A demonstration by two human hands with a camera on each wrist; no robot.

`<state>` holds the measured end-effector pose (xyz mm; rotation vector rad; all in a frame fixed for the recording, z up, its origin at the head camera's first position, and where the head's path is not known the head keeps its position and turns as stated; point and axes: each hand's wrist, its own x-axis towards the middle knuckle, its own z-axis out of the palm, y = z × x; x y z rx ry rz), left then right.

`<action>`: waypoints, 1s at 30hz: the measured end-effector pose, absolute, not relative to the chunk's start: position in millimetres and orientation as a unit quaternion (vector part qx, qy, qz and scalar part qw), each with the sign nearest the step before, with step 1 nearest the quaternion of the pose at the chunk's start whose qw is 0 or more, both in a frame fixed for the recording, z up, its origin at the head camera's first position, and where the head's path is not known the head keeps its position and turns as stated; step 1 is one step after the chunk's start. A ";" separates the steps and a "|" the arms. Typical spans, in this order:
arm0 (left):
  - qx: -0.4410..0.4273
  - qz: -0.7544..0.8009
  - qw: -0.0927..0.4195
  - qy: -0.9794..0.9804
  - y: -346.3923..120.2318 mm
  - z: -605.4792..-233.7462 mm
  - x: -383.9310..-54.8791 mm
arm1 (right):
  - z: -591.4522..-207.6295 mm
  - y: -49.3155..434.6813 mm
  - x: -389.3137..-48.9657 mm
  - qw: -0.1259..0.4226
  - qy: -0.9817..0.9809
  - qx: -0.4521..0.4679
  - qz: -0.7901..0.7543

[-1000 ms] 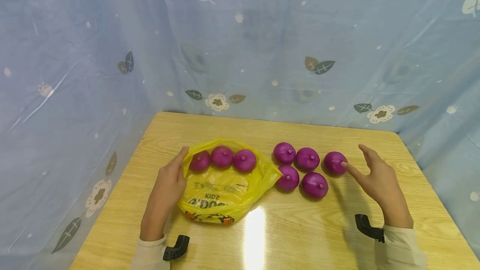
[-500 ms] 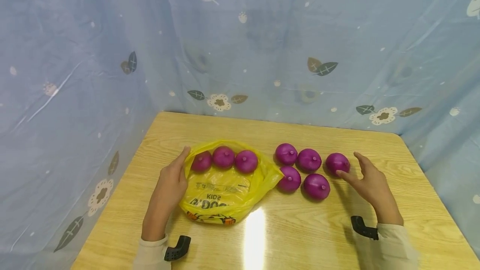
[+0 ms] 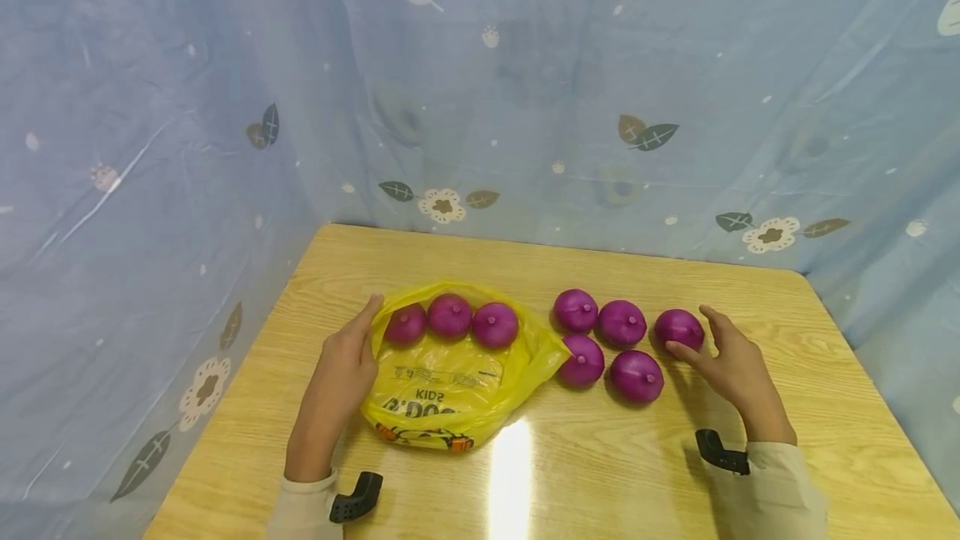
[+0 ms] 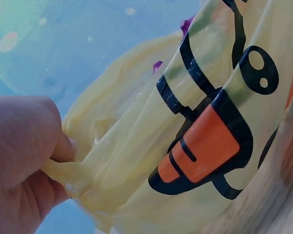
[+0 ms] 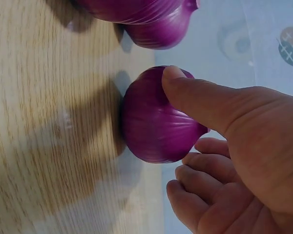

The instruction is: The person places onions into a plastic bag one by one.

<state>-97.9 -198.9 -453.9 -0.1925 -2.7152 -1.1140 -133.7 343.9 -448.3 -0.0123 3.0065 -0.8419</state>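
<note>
My left hand [image 3: 342,373] grips the left rim of a yellow plastic bag [image 3: 442,402]; in the left wrist view its thumb and fingers pinch the thin film [image 4: 112,161]. Three purple onions, one of them the rightmost onion [image 3: 495,325], sit inside at the bag's far side. My right hand [image 3: 738,369] is at the right side of a lone red onion [image 3: 677,329], fingers loosely bent and thumb apart. In the right wrist view the thumb overlaps this onion [image 5: 154,122]; whether it touches cannot be told.
Several more onions, such as the front onion [image 3: 636,377], cluster between the bag and the lone onion. One of them [image 3: 582,361] is partly covered by the bag's right corner. The wooden table [image 3: 600,465] ends at a blue patterned curtain [image 3: 525,107].
My right hand has shifted slightly left and closer around the lone onion, its fingers drawing nearer. The left hand keeps its hold on the bag. The whole head view has drifted slightly.
</note>
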 end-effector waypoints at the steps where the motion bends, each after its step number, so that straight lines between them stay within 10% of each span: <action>1: -0.066 -0.376 0.101 -0.919 -198.9 -454.0 -97.8 | -448.9 343.7 -134.4 0.009 0.963 -0.004 -0.270; 30: -0.064 -0.372 0.109 -0.920 -197.8 -453.8 -99.4 | -455.0 334.5 -140.1 -0.054 0.952 -0.008 -0.301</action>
